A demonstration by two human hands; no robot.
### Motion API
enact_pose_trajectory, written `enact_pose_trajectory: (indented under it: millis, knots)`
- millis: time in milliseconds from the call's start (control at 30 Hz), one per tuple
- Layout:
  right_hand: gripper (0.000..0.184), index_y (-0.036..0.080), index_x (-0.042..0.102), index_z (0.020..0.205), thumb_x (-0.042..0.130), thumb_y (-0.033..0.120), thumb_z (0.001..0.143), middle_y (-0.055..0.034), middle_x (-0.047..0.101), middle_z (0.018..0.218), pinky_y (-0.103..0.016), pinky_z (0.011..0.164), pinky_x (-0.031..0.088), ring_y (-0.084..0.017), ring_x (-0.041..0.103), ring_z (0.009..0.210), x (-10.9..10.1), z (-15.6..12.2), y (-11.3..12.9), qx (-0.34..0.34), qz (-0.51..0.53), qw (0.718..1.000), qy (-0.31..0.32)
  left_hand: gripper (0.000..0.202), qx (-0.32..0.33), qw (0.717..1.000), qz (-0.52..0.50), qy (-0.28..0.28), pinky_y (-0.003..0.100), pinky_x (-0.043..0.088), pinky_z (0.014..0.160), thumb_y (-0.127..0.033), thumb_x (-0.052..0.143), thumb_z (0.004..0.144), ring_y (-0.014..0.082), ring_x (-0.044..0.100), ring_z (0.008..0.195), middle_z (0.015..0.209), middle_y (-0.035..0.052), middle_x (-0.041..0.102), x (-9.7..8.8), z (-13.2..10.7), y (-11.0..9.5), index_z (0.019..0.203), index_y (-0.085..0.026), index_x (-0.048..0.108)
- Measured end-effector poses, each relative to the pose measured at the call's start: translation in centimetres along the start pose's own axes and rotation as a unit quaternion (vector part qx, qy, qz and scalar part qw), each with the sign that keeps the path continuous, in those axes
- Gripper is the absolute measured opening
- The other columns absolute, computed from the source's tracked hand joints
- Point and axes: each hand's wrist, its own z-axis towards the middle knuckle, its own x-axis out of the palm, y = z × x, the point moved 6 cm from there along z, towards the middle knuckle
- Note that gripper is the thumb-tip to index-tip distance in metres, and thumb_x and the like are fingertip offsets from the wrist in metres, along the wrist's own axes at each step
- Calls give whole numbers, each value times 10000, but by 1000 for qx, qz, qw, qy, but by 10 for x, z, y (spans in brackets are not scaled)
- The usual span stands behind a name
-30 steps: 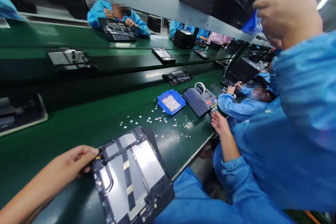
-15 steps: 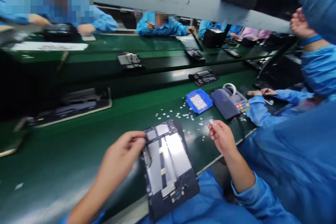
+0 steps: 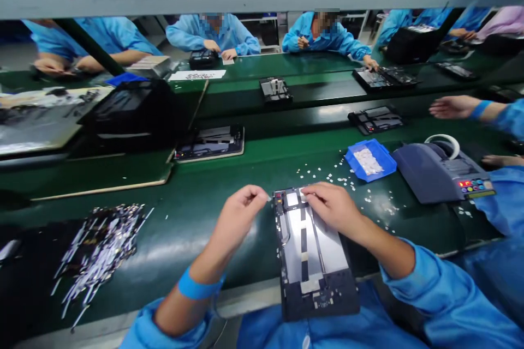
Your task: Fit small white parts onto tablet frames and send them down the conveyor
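An opened tablet [image 3: 333, 251] with silver battery panels and a black frame lies tilted at the bench's front edge, its lower end overhanging toward my lap. My right hand [image 3: 333, 206] is over its top end, thumb and finger pinching a small white piece [image 3: 303, 195] against the tablet. My left hand [image 3: 239, 215] is closed in a pinch just beside the tablet's top left corner. A tiny pale bit shows at its fingertips, too small to name. A blue band circles my left wrist.
A blue tray [image 3: 371, 175] of white pieces stands beside a grey tape dispenser [image 3: 426, 174], with white bits scattered nearby. Thin metallic strips [image 3: 106, 245] lie in a heap at left. Another opened tablet [image 3: 216, 142] sits further back. Co-workers in blue sit across and at right.
My view has swung left, bringing in the strip heap. My right hand has brought its white piece from beside the tablet onto its top end. My left hand has come off the tablet's edge.
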Motion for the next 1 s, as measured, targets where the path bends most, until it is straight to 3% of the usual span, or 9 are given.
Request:
enact_pose_trajectory:
  millis: [67,133,300,400,500,600,667,1000]
  knots:
    - [268,224,762,1182,554,179,1019,-72,763,1069,-340,878,489,-198,653,954,9,12,2,-97,-128,985,60,157,44,990,117,68,350,503,828,-365,612,892,230,648,905,946,50,743,-5,1,-4,833,-226,655]
    - [280,231,744,1234,559,177,1030,-76,735,1051,-330,825,452,-198,598,908,20,21,0,-158,-230,955,100,143,106,962,225,110,420,494,944,-323,567,927,273,651,1053,1124,66,767,0,-1,-7,842,-240,646]
    - [267,226,718,1257,563,200,1041,-80,684,1035,-344,761,382,-216,511,879,35,26,-5,-215,-338,905,142,192,182,887,400,140,495,477,968,-250,479,989,318,628,1130,1297,116,733,21,-6,-2,887,-231,640]
    - [284,183,699,1265,522,164,1044,-104,668,1039,-359,751,372,-226,499,891,35,22,-4,-221,-346,897,163,190,197,867,433,146,495,469,965,-236,484,991,320,622,1127,1344,118,712,24,-7,-3,919,-225,660]
    - [283,161,694,1254,502,156,1047,-111,657,1013,-364,743,365,-234,500,898,35,21,-3,-219,-344,896,176,181,182,887,397,147,476,463,967,-252,492,987,307,624,1110,1287,97,731,21,-1,-7,906,-231,652]
    - [287,171,695,1257,487,175,1060,-106,660,1022,-370,734,352,-236,492,893,35,22,-5,-223,-342,896,175,177,139,932,304,141,422,478,940,-297,510,977,270,639,1047,1096,72,748,18,12,-8,872,-236,639]
    - [294,183,696,1267,478,191,1070,-105,665,1047,-371,731,344,-235,484,891,35,22,-8,-224,-337,898,170,175,116,946,269,140,389,487,892,-306,529,952,252,641,980,968,59,718,20,21,-4,843,-232,644]
    - [274,202,720,1216,493,178,1064,-107,671,1083,-372,739,337,-231,479,907,35,23,-9,-205,-321,911,156,172,60,945,302,114,353,441,746,-273,542,909,240,598,848,800,43,640,32,46,10,784,-218,646]
